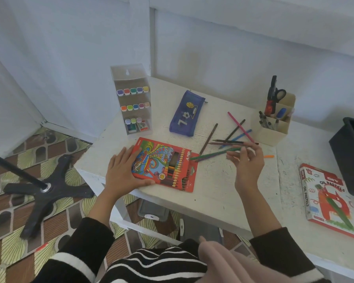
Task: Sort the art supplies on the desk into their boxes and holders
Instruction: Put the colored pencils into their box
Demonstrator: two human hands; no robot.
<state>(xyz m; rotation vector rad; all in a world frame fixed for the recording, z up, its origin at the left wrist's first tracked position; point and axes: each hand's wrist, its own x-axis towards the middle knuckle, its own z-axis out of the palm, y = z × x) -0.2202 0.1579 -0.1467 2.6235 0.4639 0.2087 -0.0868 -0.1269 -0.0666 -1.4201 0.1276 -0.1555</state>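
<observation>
A red colour-pencil box lies flat near the desk's front left edge, its flap open toward the right. My left hand rests on the box's left end, fingers on top and thumb along its near side. My right hand hovers to the right of the box and pinches a green pencil whose tip points at the open flap. Several loose colour pencils lie scattered behind my right hand. An orange pencil peeks out to its right.
A blue zip pencil case lies behind the box. A clear marker rack stands at the back left, a beige holder with scissors and pens at the back right. An oil pastels box and a black bin sit right.
</observation>
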